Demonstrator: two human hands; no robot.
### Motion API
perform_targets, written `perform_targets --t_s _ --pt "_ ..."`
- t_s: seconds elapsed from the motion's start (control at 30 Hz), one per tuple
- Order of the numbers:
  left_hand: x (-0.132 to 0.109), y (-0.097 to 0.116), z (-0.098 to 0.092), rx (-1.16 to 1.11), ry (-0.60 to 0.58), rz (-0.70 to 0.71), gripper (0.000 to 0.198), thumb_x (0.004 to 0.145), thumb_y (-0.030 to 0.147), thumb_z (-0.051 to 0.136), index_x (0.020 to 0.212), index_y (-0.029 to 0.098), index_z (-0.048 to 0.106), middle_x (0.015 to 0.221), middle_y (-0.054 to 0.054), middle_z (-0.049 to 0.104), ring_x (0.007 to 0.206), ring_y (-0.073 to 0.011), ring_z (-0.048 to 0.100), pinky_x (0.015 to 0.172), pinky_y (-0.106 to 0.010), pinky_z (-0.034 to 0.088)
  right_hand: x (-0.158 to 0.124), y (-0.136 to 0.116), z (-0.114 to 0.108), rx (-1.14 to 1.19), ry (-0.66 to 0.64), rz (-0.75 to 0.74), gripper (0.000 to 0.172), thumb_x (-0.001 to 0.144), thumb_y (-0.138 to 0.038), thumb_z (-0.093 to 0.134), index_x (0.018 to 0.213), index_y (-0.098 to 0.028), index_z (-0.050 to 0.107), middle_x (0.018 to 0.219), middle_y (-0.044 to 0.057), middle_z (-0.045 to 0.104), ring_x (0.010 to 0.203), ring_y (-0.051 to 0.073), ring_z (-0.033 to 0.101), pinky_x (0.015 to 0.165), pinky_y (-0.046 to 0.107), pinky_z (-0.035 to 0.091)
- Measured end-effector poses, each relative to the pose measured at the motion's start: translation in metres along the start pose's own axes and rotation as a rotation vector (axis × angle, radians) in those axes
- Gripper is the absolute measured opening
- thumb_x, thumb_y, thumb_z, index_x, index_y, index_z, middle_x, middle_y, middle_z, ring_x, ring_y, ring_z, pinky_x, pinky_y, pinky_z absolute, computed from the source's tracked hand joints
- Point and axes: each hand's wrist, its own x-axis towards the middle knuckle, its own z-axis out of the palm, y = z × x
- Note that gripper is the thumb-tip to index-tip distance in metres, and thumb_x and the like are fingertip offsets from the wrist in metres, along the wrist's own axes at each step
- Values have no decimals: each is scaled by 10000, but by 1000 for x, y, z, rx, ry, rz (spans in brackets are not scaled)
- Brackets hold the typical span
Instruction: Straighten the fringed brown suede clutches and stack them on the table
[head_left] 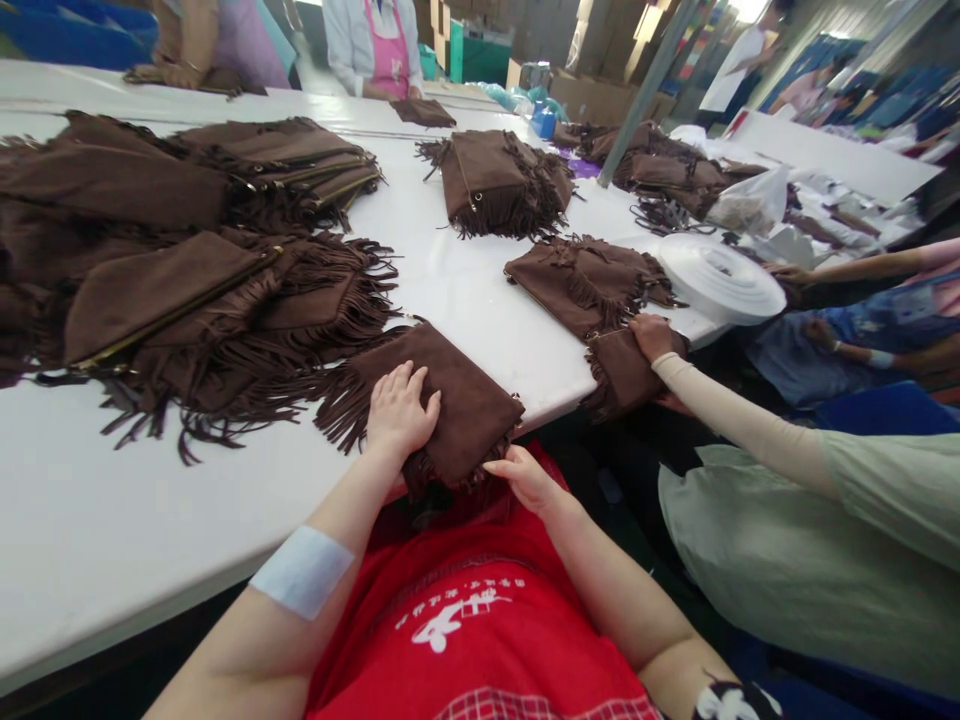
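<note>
White counter, smooth top, runs from lower left up to the upper right of the frame. Left side: big heap of brown fringed bags, some with brass zips showing. Lower centre: one fringed bag at the near edge, partly overhanging, fringe toward the heap. Upper centre: neat stack of bags. Right of centre: a loose pile, touching or just beside a white flat roll. Top centre: flat brown piece. Upper right: more brown bags, clear plastic bag, probably pale scraps behind, too blurred to sort.
</note>
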Motion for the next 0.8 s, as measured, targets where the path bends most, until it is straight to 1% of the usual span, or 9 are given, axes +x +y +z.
perform_targets --t_s 0.17,0.3,0.37,0.43,0.5,0.57,0.63,0.7,0.8 --pt "0 0 1 3 4 2 566 944 461 383 1393 142 511 1503 -135 452 1390 -278 396 1185 -451 271 8 6 1 -262 44 46 68 618 -174 626 650 -147 679 621 24 699 592 173 632 611 276 513" --pt "0 1 -1 -6 1 -4 564 942 457 386 1389 139 516 1505 -136 450 1393 -276 392 1188 -450 266 0 42 -7 -573 44 220 109 613 -112 583 638 -153 681 530 8 652 514 169 611 531 259 484" --pt "0 1 -2 -12 -7 -10 566 939 457 388 1386 136 519 1503 -141 451 1394 -280 392 1187 -453 268 -7 64 -15 -684 -19 309 133 595 -81 579 611 -153 689 505 6 637 501 169 606 545 265 486" --pt "1 2 -3 -16 -14 -10 569 939 458 385 1388 135 517 1502 -143 452 1394 -280 392 1187 -453 269 -11 78 -26 -705 -12 335 161 591 -73 565 634 -148 701 560 27 669 551 188 632 596 289 509" --pt "1 2 -3 -16 -18 -7 571 938 460 384 1391 138 514 1504 -141 451 1395 -280 390 1187 -453 270 -9 78 -36 -692 96 280 241 623 -95 550 786 -150 720 765 61 737 741 218 685 723 316 537" --pt "1 2 -3 -13 -17 -8 572 935 460 385 1393 140 510 1509 -141 444 1396 -280 387 1186 -454 272 -3 65 -43 -577 218 98 384 655 -131 540 1004 -173 695 1030 69 738 986 226 670 892 334 516" --pt "1 2 -2 -13 -11 -9 571 935 459 383 1390 140 511 1511 -142 441 1395 -283 388 1182 -457 276 3 46 -44 -352 227 -108 484 656 -166 578 1133 -205 652 1176 50 700 1129 228 615 995 341 469" --pt "1 2 -2 -15 -8 -5 571 935 460 381 1387 137 516 1506 -146 446 1391 -287 394 1180 -460 278 7 28 -38 -140 136 -186 449 654 -213 648 1102 -203 666 1131 46 713 1100 239 618 983 349 471" --pt "1 0 -1 -17 -6 -1 575 935 464 380 1387 135 517 1503 -149 449 1390 -292 396 1180 -461 278 7 13 -23 -41 41 -65 285 656 -315 749 891 -164 692 916 50 730 866 208 646 837 325 507"
